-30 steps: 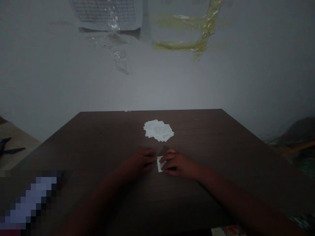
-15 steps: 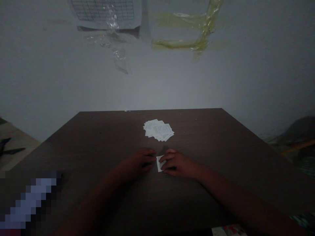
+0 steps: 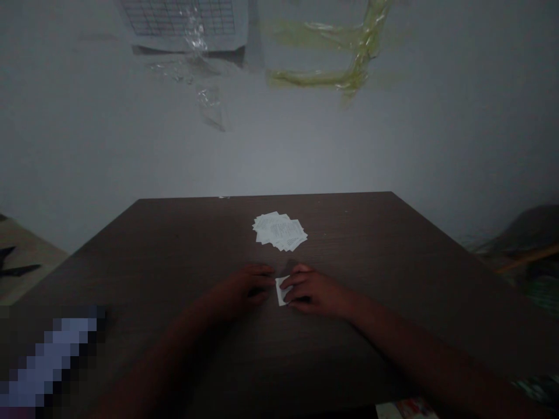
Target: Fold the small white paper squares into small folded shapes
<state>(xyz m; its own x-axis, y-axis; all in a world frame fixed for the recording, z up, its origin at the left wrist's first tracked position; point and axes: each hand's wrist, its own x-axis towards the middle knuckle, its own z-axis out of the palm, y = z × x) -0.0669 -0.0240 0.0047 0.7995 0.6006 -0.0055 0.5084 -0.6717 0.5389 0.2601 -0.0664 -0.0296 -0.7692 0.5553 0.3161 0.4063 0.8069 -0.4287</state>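
A small white piece of paper [image 3: 280, 297] lies on the dark wooden table [image 3: 279, 361] between my hands. My right hand [image 3: 312, 289] covers its right part, with fingertips and thumb curled down onto it, holding it. Only the left strip of the paper shows. My left hand [image 3: 248, 285] rests just to the left, fingers stretched towards the paper's left edge and slightly apart; nothing is seen in them. Beyond both hands sits a loose, fanned pile of printed paper slips [image 3: 280, 231].
A pale wall [image 3: 279, 145] rises behind the table, bearing a taped grid sheet [image 3: 183, 23] and yellowish tape [image 3: 314, 78]. A blurred-out bluish object [image 3: 52, 361] is at the lower left. Dark items [image 3: 537, 250] stand beyond the right edge.
The whole view has shifted very slightly. Both hands and the paper keep nearly the same places relative to each other.
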